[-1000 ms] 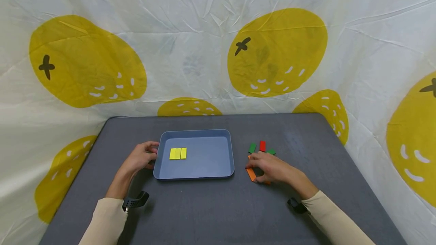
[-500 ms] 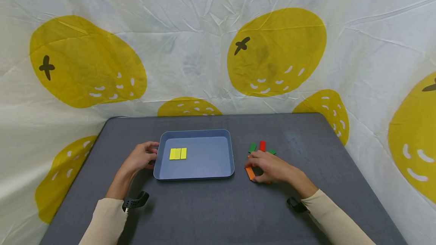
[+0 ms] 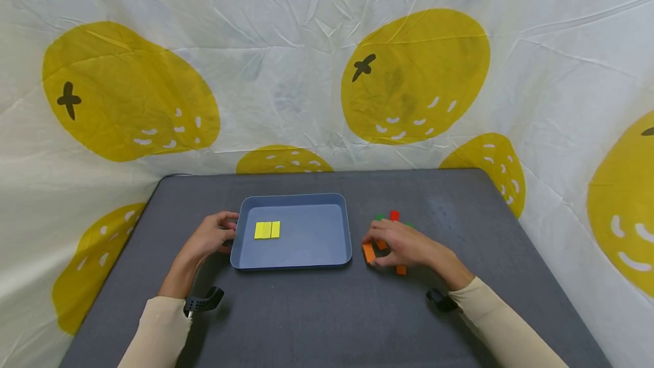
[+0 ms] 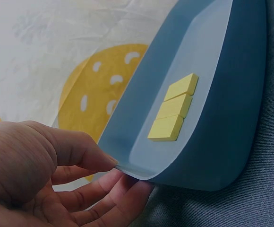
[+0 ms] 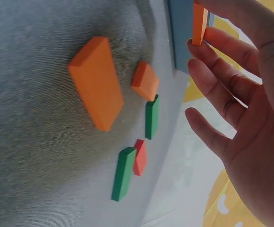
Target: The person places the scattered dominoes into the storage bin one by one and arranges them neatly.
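Note:
A shallow blue-grey tray (image 3: 311,243) lies on the table, with three yellow blocks (image 4: 172,109) side by side in its left part. My left hand (image 3: 206,235) pinches the tray's left rim, thumb on top and fingers against the outer wall. To the right of the tray, my right hand (image 3: 406,243) holds an orange rectangular block (image 5: 200,23) between thumb and fingertips, raised above the table in the right wrist view. Below that hand are two other orange blocks, a near one (image 5: 97,87) and a farther one (image 5: 145,81).
Beyond the orange blocks lie two green blocks, one (image 5: 151,118) and another (image 5: 123,174), with a red block (image 5: 140,157) beside them. The dark grey table (image 3: 317,317) meets a white curtain (image 3: 286,84) printed with yellow fruit shapes at the back.
My right hand has lifted the orange block and shifted slightly left towards the tray, uncovering other orange blocks. The left hand and tray have stayed put.

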A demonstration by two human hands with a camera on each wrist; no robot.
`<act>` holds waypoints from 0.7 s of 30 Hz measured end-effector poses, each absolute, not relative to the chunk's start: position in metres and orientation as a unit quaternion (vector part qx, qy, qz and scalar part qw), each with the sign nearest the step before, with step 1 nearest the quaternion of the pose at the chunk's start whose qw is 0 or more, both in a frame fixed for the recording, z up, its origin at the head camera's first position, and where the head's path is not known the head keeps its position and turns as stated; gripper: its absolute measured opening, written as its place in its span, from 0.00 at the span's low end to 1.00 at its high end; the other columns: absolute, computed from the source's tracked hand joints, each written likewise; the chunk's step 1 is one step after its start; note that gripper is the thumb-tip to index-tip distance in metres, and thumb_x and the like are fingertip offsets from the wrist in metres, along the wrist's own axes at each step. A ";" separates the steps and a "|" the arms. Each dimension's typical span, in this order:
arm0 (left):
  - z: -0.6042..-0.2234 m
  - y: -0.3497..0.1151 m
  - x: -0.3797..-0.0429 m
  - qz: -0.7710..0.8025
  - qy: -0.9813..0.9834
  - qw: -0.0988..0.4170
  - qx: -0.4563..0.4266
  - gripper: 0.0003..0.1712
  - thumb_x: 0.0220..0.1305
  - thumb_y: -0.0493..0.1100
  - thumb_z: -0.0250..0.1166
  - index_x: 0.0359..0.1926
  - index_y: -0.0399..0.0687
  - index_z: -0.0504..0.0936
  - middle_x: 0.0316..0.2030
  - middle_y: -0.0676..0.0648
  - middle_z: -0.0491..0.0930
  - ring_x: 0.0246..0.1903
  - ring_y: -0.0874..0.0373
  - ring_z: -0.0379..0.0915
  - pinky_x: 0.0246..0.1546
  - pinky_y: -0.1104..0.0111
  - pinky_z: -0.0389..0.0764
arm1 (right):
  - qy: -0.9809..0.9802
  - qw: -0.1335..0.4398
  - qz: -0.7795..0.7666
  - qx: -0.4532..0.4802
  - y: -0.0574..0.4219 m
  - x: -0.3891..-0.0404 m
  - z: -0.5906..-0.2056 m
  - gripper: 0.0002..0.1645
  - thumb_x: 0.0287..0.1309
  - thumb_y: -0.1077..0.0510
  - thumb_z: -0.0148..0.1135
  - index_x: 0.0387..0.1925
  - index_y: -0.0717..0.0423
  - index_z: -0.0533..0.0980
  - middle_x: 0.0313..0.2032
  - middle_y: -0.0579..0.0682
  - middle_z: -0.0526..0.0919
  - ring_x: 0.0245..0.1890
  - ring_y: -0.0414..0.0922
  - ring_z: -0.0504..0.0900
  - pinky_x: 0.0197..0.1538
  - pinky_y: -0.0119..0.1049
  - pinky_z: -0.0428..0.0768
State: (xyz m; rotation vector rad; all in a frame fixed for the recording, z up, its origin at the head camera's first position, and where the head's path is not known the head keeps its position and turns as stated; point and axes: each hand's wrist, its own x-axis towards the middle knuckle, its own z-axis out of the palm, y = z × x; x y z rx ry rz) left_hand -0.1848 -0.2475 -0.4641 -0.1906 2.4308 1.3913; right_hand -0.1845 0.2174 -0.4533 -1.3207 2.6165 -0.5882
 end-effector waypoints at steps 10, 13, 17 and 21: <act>-0.462 -0.247 -0.185 0.486 0.855 0.169 -0.070 0.29 0.71 0.31 0.56 0.72 0.33 0.65 0.55 0.30 0.71 0.47 0.41 0.76 0.39 0.53 0.87 | 0.865 0.073 -0.204 -0.452 0.202 -0.192 -0.440 0.22 0.58 0.50 0.74 0.53 0.52 0.82 0.46 0.44 0.80 0.45 0.46 0.79 0.49 0.39 0.80; -0.462 -0.247 -0.185 0.483 0.857 0.168 -0.069 0.29 0.71 0.31 0.56 0.72 0.33 0.65 0.55 0.30 0.71 0.47 0.41 0.76 0.39 0.53 0.87 | 0.865 0.072 -0.203 -0.452 0.196 -0.195 -0.436 0.22 0.59 0.49 0.73 0.53 0.52 0.82 0.47 0.45 0.81 0.45 0.47 0.79 0.49 0.38 0.80; -0.463 -0.247 -0.185 0.483 0.857 0.166 -0.067 0.29 0.71 0.31 0.56 0.72 0.33 0.65 0.55 0.30 0.71 0.47 0.41 0.76 0.39 0.53 0.87 | 0.868 0.072 -0.199 -0.449 0.188 -0.200 -0.432 0.23 0.60 0.47 0.72 0.54 0.51 0.82 0.47 0.44 0.81 0.45 0.47 0.80 0.49 0.38 0.80; -0.463 -0.247 -0.185 0.482 0.857 0.168 -0.068 0.29 0.72 0.31 0.56 0.72 0.34 0.65 0.55 0.30 0.71 0.47 0.41 0.76 0.40 0.52 0.87 | 0.873 0.089 -0.198 -0.436 0.180 -0.206 -0.430 0.23 0.60 0.46 0.72 0.55 0.49 0.81 0.49 0.43 0.80 0.47 0.47 0.80 0.50 0.40 0.80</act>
